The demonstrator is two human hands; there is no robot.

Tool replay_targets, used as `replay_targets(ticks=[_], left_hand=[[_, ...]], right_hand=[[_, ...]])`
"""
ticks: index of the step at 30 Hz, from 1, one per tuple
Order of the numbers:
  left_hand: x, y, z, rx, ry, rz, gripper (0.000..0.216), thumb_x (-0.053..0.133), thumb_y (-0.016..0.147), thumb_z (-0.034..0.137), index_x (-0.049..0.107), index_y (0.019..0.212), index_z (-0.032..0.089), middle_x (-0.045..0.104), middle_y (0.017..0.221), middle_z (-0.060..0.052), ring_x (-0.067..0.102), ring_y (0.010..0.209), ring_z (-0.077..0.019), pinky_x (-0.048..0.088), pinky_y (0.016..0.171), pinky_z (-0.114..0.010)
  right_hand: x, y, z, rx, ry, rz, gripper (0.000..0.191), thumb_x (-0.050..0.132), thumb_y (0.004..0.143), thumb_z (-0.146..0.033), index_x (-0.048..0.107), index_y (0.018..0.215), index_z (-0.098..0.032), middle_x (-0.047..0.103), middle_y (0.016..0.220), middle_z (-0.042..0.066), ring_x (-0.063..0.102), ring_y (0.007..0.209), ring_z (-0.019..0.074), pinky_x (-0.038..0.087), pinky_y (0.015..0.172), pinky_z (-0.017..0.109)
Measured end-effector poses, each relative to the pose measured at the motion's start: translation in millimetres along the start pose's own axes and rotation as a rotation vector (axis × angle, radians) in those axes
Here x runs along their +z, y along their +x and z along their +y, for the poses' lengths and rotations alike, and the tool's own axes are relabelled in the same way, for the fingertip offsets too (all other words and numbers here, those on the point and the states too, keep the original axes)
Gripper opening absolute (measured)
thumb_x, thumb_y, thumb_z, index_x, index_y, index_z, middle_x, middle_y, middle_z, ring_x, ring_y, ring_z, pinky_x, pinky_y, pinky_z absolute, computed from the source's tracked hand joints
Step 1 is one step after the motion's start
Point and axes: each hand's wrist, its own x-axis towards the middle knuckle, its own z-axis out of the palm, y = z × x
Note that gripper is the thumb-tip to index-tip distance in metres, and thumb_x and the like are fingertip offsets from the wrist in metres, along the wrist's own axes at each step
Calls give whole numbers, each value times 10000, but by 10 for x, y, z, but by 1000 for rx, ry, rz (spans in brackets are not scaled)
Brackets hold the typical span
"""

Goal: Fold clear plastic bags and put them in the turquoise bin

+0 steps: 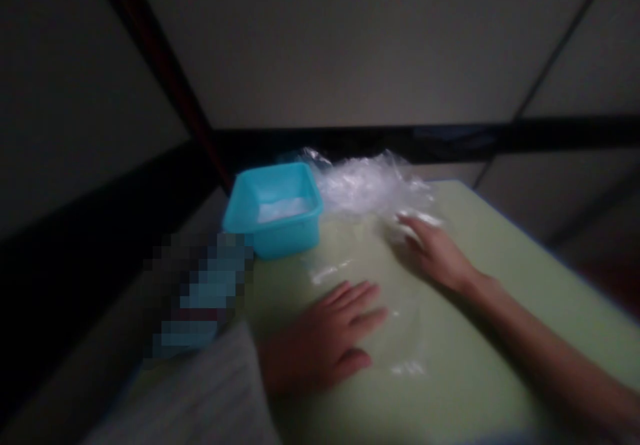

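Note:
My left hand [340,331] lies flat with fingers spread on a thin clear plastic bag [407,338] on the pale green tabletop [500,338]. Farther forward and to the right, my right hand [440,255] is at the near edge of a heap of clear plastic bags [360,185]. Its fingers are curled in on a loose fold of plastic there, though blur hides the exact grip. Left of the heap stands a turquoise plastic basket [287,238] with white flat material [283,209] inside.
A pixelated bluish object [207,298] lies at the table's left edge, beside the basket. Behind the table rises a pale panelled wall [350,51] with a dark horizontal band [360,139]. The light is dim and the picture blurred.

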Motion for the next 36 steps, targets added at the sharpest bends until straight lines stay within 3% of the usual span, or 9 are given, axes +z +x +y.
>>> replay_targets(ticks=[4,8,10,13,20,26,28,33,36], left_hand=[[-16,-1,213,38,-41,-33,593,527,862,439,353,1386,224,240,1498,-119,181,1384,-297,152,1115,-516],[34,13,370,32,-110,7,470,477,904,364,416,1336,189,341,1459,-96,253,1366,-218,223,1124,-378],[86,35,336,-61,-95,67,392,429,919,236,447,1301,150,416,1407,-96,327,1328,-177,273,1105,-307],[151,65,174,-178,-1,204,400,415,902,158,434,1301,155,423,1396,-107,341,1317,-204,262,1112,-381],[108,19,-107,-199,33,127,549,536,865,358,368,1365,206,275,1489,-105,196,1383,-254,129,1120,-513],[114,5,-251,-307,98,123,864,602,714,623,304,1406,201,176,1515,-139,74,1393,-344,79,1084,-593],[111,16,-261,-329,95,183,831,614,725,585,338,1386,164,201,1505,-156,107,1390,-342,90,1089,-585],[93,50,-176,-318,-43,450,376,431,899,258,507,1234,105,442,1381,-144,367,1304,-212,291,1090,-405],[92,57,-72,-143,-90,315,373,425,892,185,497,1255,139,465,1372,-111,405,1282,-178,344,1064,-344]], right_hand=[[14,-34,-277,-163,124,-141,343,409,886,-125,520,1208,-171,590,1232,122,573,1111,233,482,931,434],[94,-75,-503,-297,248,-284,344,381,921,-139,509,1241,-138,570,1266,125,522,1183,193,452,989,387],[129,-87,-533,-315,253,-304,353,379,926,-144,501,1256,-141,565,1274,122,512,1195,194,447,996,388],[151,-90,-493,-292,223,-285,370,397,919,-149,482,1280,-156,572,1264,123,531,1174,212,462,976,413],[118,-64,-413,-279,141,-245,362,422,899,-140,497,1252,-156,577,1251,137,560,1132,235,498,918,426],[88,-47,-447,-293,109,-255,351,404,908,-154,491,1248,-161,596,1216,133,583,1086,226,510,884,414],[75,-44,-450,-297,86,-255,353,396,910,-150,484,1252,-157,599,1207,132,585,1076,227,509,877,414],[67,-45,-437,-290,55,-248,333,385,914,-145,500,1227,-144,605,1191,137,591,1053,232,512,859,418],[87,-53,-422,-281,59,-255,315,388,917,-152,526,1200,-146,623,1157,129,603,1024,234,523,838,418]])
